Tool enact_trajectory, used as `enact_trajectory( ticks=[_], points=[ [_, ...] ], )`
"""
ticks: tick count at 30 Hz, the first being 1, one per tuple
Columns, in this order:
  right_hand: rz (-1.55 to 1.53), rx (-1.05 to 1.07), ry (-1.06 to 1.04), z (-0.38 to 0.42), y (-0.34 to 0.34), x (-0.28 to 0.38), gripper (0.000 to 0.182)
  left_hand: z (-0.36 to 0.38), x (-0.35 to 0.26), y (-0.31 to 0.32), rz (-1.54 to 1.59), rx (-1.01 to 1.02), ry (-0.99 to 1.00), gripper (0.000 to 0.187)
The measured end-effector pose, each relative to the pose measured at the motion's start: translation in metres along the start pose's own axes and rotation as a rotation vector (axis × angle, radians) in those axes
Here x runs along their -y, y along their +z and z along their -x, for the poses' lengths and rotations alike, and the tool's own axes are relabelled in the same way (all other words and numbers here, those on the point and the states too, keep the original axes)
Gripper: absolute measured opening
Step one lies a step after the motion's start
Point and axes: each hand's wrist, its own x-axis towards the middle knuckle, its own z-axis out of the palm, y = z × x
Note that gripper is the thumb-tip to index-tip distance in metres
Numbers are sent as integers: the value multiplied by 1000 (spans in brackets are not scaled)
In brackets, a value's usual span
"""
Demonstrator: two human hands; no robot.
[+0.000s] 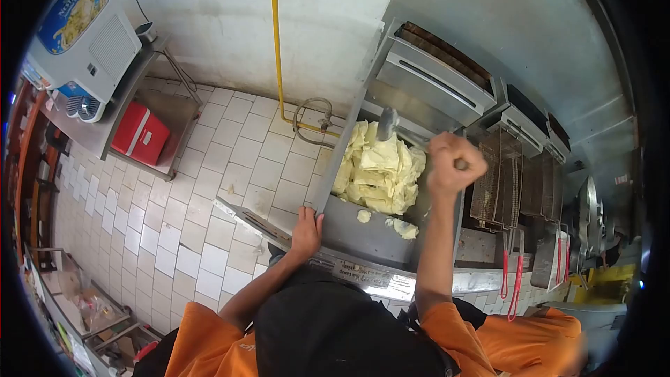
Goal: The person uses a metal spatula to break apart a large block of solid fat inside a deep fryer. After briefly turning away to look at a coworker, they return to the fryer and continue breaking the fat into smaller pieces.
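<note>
In the head view, a deep fryer vat (356,232) holds a large mound of pale yellow solid fat (382,178), with a rough, broken surface. Two smaller lumps (402,229) lie on the vat's bare metal in front of it. My right hand (453,162) is closed in a fist around the handle of a metal spatula (388,124). Its blade is over the far part of the mound, and the handle's end pokes out of my fist. At the vat's left rim, my left hand (306,232) grips the edge, thumb on the vat side.
Wire fry baskets (497,185) with red handles stand to the right. A metal panel (252,222) juts out at the left. Along the wall runs a yellow pipe (276,42) with a hose. Close on my right is another person in orange (530,338).
</note>
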Motion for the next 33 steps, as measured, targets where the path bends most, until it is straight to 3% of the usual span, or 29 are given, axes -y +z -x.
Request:
enact_trajectory(
  ticks=[6, 17, 20, 29, 33],
  points=[
    [-232, -34, 137, -36, -4, 27, 34, 1, -4, -4, 26, -16, 16, 25],
    [-92, -97, 383, -6, 17, -43, 35, 0, -4, -3, 26, -9, 7, 23],
    [51, 26, 301, -5, 35, -47, 36, -1, -4, -3, 26, -1, 10, 22],
    [-6, 0, 384, 25, 54, -114, 34, -1, -5, -3, 14, 10, 9, 21],
    [-148, 208, 290, 84, 74, -112, 25, -4, -6, -4, 15, 25, 20, 21]
  ],
)
